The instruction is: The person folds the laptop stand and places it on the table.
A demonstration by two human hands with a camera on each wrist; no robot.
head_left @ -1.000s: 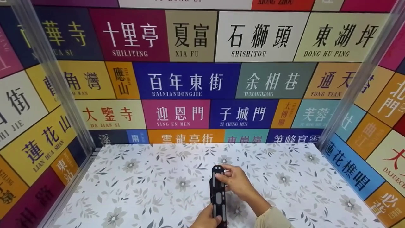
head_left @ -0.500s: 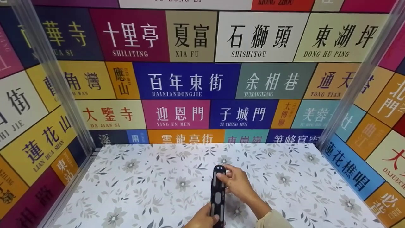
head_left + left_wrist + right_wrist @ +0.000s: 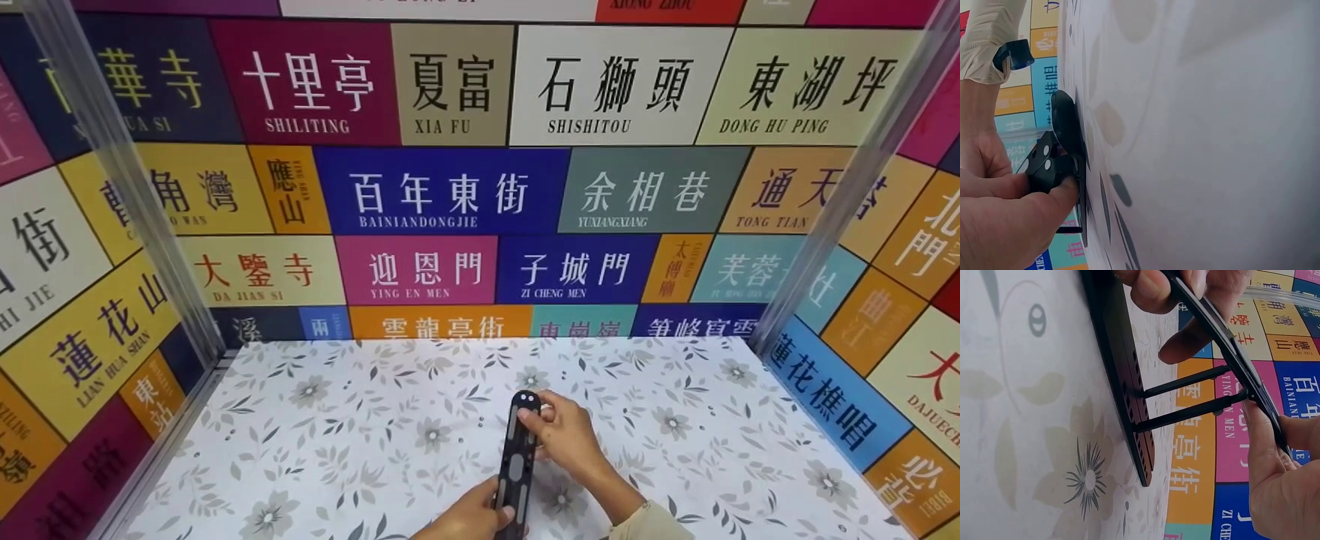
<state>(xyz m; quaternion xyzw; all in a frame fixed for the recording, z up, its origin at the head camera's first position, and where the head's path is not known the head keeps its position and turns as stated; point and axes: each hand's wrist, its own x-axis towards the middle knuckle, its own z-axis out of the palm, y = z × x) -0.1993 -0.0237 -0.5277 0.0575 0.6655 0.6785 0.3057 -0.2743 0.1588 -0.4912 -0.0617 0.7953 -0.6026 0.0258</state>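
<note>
Stand [image 3: 517, 452]: black, grey strips [image 3: 513, 424], two white dots at tip. Bench [image 3: 360, 457]: white, grey-beige floral print. Wall [image 3: 442, 225]: multicolour blocks, yellow, blue, pink, orange, teal. Sleeve [image 3: 651, 523]: cream. Wristband [image 3: 1013, 54]: black.

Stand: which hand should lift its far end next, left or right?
Probably the right hand: it holds the stand by its far end. The left hand holds it closer in, so it seems better for steadying.

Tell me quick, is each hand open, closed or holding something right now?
Left hand: closed, gripping the near end of the long, narrow black folding stand with grey pads.
Right hand: closed, pinching the stand's far end.
</note>
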